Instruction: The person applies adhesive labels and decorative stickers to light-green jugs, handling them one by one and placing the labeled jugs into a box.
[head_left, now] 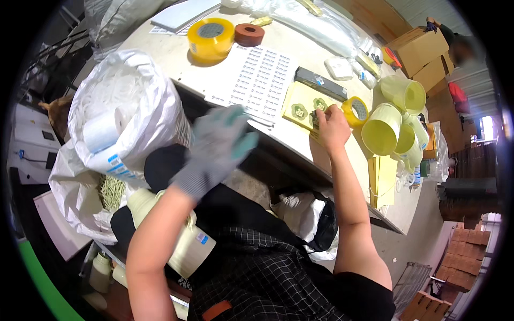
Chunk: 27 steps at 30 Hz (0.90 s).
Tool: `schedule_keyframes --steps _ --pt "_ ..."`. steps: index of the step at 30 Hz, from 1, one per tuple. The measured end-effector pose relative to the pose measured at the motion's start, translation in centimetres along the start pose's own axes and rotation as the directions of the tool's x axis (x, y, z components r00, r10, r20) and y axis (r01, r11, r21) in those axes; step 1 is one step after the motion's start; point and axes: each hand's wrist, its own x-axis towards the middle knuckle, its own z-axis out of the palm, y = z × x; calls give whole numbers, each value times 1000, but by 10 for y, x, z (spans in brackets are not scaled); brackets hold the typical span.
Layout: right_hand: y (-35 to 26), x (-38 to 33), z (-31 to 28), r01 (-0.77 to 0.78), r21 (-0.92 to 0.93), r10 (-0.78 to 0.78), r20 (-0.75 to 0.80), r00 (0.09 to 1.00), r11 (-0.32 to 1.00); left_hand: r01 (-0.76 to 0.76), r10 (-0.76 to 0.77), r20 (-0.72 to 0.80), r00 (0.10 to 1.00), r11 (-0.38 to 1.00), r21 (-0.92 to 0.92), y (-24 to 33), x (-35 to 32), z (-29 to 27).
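Observation:
My right hand (333,127), bare, is bent over a yellow sticker sheet (292,106) with dark green labels. Its fingertips pinch at the edge of a green sticker (320,105); the exact grip is partly hidden. My left hand (219,140), in a grey and green work glove, is in the air by the table's front edge, blurred by motion. Its thumb stands apart from the fingers, and nothing shows in it. A cream cup-like container (191,249) with a handle and a small blue-and-white label lies tilted in my lap, under my left forearm.
On the table (182,64) are a printed label sheet (262,77), yellow tape (211,40), a brown roll (249,35), a dark narrow box (320,84) and a smaller tape roll (354,111). Pale green cups (381,128) crowd the right end. A white sack (166,104) stands left.

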Motion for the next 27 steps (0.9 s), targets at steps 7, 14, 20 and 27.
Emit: schedule_keyframes --steps 7,14,20,27 --pt "2 0 17 26 1 -26 -27 999 1000 -46 53 351 935 999 -28 12 137 164" --pt "-5 7 14 7 -11 -6 78 997 1000 -20 28 471 882 1000 -22 13 151 160" --pt "-23 5 -14 322 91 -303 -174 937 942 -58 63 576 815 998 -26 8 157 156" --pt "-60 -26 -63 40 674 -173 131 976 737 -138 155 608 779 988 -75 4 136 111"
